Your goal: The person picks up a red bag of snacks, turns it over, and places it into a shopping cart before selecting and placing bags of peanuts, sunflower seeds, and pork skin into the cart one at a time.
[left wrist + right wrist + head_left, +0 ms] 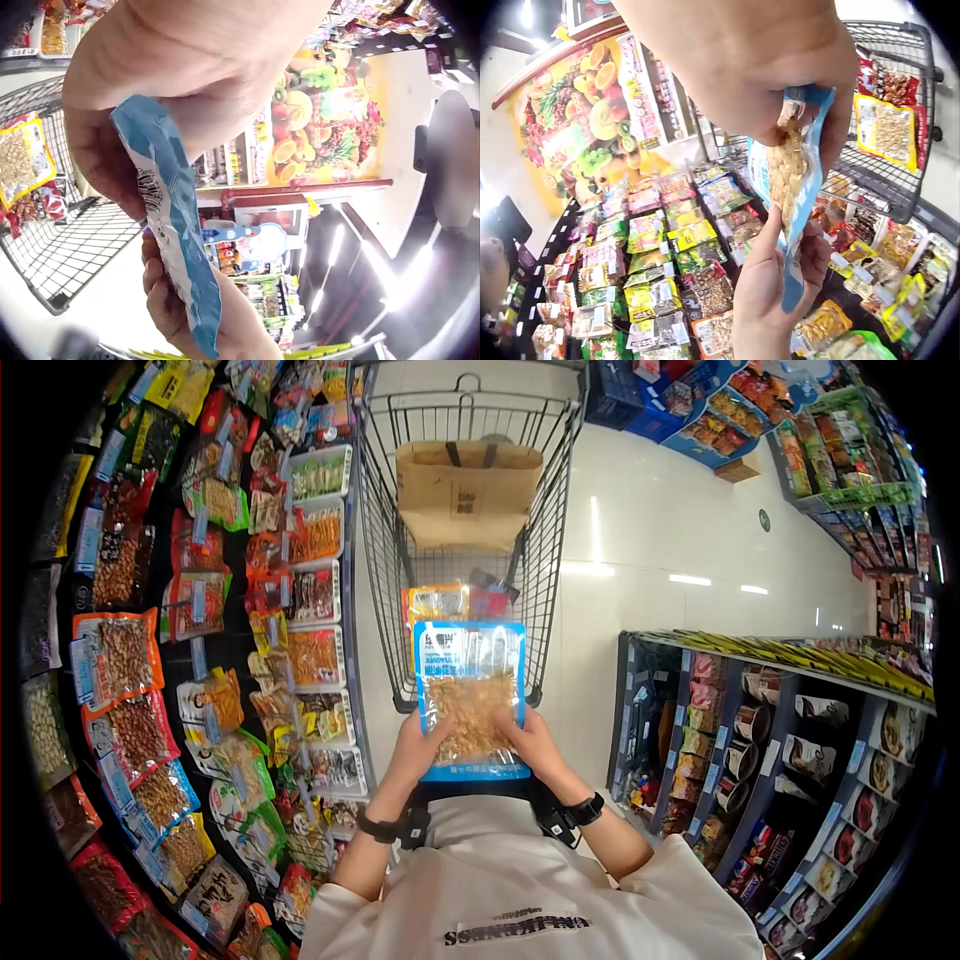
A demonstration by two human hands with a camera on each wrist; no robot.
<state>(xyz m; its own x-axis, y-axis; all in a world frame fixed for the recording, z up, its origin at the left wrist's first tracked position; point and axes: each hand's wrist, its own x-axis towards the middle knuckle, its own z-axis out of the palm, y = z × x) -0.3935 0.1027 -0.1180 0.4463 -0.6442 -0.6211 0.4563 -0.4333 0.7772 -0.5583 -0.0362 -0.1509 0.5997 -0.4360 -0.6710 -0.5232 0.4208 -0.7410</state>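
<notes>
My two hands hold up a blue-edged bag of peanuts (472, 700) in front of my body, its clear window facing me in the head view. The left hand (423, 742) grips its left side, thumb on the front. At the opposite side, the right hand (532, 743) holds it the same way. Seen nearly edge-on in the left wrist view, the bag (176, 225) shows its back, with a barcode, and the fingers curl behind it. Beyond the bag, a yellow-edged nut packet (886, 133) and a red packet lie in the shopping cart (548, 575).
Farther inside the cart stands a brown paper bag (470, 495). Along the left runs a shelf of packaged snacks (205, 600), close to the cart. A shelf unit (690, 760) with packets and tubs stands at the right, and tiled floor (640, 560) stretches between.
</notes>
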